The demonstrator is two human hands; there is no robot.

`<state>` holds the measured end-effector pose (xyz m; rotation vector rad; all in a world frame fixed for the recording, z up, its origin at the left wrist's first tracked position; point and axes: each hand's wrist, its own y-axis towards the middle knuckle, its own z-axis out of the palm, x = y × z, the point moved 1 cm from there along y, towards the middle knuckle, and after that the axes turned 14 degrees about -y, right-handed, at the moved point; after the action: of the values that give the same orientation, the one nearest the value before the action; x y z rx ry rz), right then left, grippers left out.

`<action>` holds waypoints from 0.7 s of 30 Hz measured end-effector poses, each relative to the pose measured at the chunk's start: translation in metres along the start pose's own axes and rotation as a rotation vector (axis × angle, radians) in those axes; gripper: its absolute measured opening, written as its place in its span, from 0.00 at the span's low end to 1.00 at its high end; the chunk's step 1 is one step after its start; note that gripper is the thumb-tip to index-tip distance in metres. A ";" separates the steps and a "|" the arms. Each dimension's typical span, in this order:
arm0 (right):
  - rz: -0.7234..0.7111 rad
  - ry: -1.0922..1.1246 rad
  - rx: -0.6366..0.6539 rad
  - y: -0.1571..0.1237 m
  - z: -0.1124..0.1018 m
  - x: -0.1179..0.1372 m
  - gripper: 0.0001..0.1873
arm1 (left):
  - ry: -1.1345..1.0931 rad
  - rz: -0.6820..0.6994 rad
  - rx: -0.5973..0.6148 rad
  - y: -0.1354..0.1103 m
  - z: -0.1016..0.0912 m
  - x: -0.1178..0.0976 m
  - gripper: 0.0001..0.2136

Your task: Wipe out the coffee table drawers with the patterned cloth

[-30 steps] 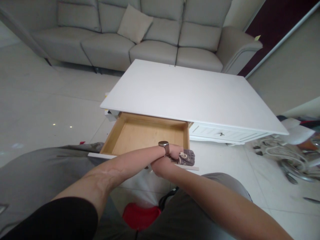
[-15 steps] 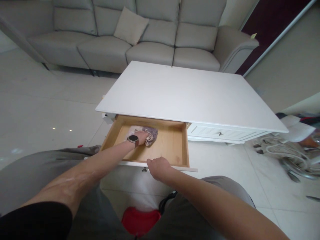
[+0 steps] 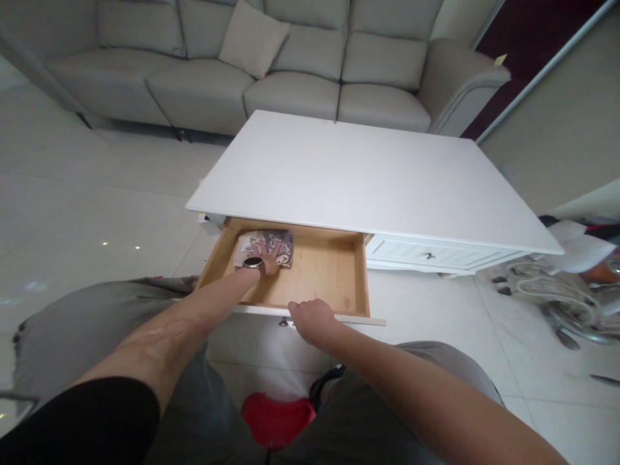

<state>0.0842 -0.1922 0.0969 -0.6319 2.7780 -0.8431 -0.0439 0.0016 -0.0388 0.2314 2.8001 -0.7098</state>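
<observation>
Starting nearest, one black sleeve (image 3: 97, 420) covers the upper left arm, and two legs in grey trousers (image 3: 101, 323) spread apart, with one red object (image 3: 277, 420) low between them, its kind unclear. Beyond it the right hand (image 3: 312, 320), bare, is curled tight over the front board (image 3: 361, 320) of the drawer (image 3: 329, 278), just right of its single small metal knob (image 3: 283, 321). The drawer stands pulled out, its inside plain honey-coloured wood. Deeper in, the left hand (image 3: 271, 260), wearing one dark-faced watch (image 3: 252, 263), lies with its fingers splayed on the patterned cloth (image 3: 282, 237), pressing rather than gripping. This cloth sits in the drawer's back left corner, folded into a flattish, soft-edged bundle: whitish with darker figures on its left part, grey-purple with cream motifs on its right. Whether it is one piece or two cannot be told. Over the drawer spreads the glossy white top of one coffee table (image 3: 363, 174); to the right a second drawer front (image 3: 402, 253) is closed, also with one knob. Farther right lies a blurred jumble (image 3: 552, 284) on the tiled floor (image 3: 97, 187). Farthest off, one grey sofa (image 3: 295, 97) shows four seats and one beige cushion (image 3: 254, 39).
</observation>
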 end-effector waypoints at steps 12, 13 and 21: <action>-0.036 0.010 0.074 0.000 -0.011 -0.004 0.20 | -0.092 0.636 0.108 -0.025 0.056 -0.137 0.31; -0.042 0.008 0.073 0.000 -0.011 -0.004 0.20 | -0.088 0.700 0.114 -0.027 0.054 -0.140 0.27; -0.075 -0.033 0.015 0.000 -0.003 -0.006 0.18 | 0.063 0.518 0.068 0.006 -0.029 -0.078 0.19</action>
<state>0.0887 -0.1874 0.0997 -0.7441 2.7315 -0.8594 0.0268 0.0140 0.0046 0.9607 2.5940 -0.6715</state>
